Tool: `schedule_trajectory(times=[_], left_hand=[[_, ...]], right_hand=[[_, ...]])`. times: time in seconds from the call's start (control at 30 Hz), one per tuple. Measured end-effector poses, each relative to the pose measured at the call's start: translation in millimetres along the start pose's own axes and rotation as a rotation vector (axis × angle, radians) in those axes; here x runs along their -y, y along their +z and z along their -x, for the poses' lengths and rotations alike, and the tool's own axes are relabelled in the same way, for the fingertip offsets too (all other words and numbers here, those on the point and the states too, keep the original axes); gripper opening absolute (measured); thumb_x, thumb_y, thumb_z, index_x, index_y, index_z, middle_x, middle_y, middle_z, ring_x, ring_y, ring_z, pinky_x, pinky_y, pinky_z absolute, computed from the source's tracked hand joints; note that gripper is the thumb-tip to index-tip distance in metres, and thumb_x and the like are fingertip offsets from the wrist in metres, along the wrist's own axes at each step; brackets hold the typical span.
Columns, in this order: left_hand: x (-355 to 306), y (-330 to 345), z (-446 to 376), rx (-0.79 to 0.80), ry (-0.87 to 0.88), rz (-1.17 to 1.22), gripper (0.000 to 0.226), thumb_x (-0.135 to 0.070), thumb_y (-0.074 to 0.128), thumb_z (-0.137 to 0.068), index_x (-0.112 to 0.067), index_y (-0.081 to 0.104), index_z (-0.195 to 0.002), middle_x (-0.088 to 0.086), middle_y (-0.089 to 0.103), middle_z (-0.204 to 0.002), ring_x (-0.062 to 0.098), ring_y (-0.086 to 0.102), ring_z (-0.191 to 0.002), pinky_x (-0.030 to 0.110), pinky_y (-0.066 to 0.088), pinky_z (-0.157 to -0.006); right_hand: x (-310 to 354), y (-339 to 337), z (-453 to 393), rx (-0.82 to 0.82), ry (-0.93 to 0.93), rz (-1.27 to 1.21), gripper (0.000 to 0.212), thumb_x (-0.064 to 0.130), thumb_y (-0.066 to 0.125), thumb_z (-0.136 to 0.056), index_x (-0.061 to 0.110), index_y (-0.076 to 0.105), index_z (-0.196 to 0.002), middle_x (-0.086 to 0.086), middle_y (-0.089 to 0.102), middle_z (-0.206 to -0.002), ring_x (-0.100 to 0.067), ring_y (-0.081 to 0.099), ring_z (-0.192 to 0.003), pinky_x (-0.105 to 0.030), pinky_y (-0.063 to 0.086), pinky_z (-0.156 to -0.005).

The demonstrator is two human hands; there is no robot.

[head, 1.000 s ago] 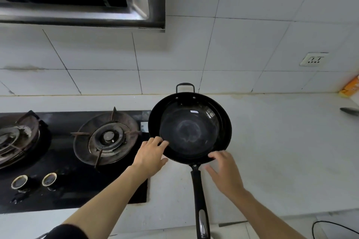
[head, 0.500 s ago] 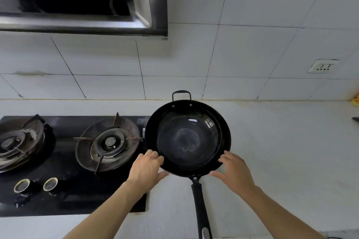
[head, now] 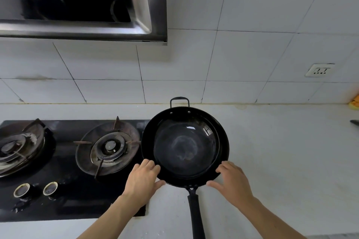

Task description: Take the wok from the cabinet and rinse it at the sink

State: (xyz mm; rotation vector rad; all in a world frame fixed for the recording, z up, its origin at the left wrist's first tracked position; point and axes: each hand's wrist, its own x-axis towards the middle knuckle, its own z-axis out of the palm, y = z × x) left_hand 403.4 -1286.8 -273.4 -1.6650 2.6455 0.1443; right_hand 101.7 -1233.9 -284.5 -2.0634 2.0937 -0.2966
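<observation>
A black wok (head: 185, 146) sits on the white countertop (head: 281, 161) just right of the stove. It has a small loop handle at the far side and a long black handle (head: 196, 217) pointing toward me. My left hand (head: 142, 180) holds the near-left rim, fingers on top and thumb underneath. My right hand (head: 233, 182) holds the near-right rim the same way, fingertips at the edge and thumb reaching under it. Inside, the wok holds nothing and has a pale worn patch at the bottom.
A black gas stove with two burners (head: 107, 147) and two knobs (head: 50, 188) lies to the left. A steel range hood (head: 83, 6) hangs above it. On the tiled wall is a socket (head: 319, 70). An orange object (head: 354, 102) sits at the far right edge.
My right hand slid along the rim from beside the long handle to the near-right side. My left hand stayed on the near-left rim. The wok barely moved.
</observation>
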Motion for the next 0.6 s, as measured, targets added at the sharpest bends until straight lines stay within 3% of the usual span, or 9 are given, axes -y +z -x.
schedule_trajectory(times=[0.3, 0.43, 0.6], left_hand=[[-3, -5, 2, 0.006, -0.002, 0.018, 0.044, -0.058, 0.047, -0.093, -0.027, 0.052, -0.124, -0.009, 0.052, -0.12, 0.014, 0.042, -0.116, 0.028, 0.039, -0.094], [1, -10, -1, 0.032, -0.015, 0.072, 0.04, -0.057, 0.053, -0.089, -0.03, 0.056, -0.118, -0.009, 0.055, -0.119, 0.015, 0.043, -0.115, 0.03, 0.038, -0.094], [16, -31, -17, -0.052, -0.069, 0.248, 0.043, -0.06, 0.054, -0.087, -0.031, 0.061, -0.118, -0.011, 0.057, -0.125, 0.015, 0.041, -0.124, 0.035, 0.037, -0.099]], right_hand=[[8, -7, 5, 0.051, 0.027, -0.055, 0.055, 0.065, 0.063, -0.079, 0.023, 0.062, -0.113, 0.009, 0.055, -0.117, -0.007, 0.052, -0.111, -0.019, 0.042, -0.093], [13, -16, -2, 0.119, 0.02, -0.146, 0.05, 0.053, 0.067, -0.082, 0.023, 0.058, -0.121, 0.011, 0.053, -0.121, -0.006, 0.052, -0.111, -0.022, 0.044, -0.096], [23, -40, -17, 0.024, -0.006, -0.217, 0.048, 0.046, 0.064, -0.087, 0.022, 0.055, -0.128, 0.009, 0.051, -0.128, -0.008, 0.051, -0.117, -0.027, 0.045, -0.101]])
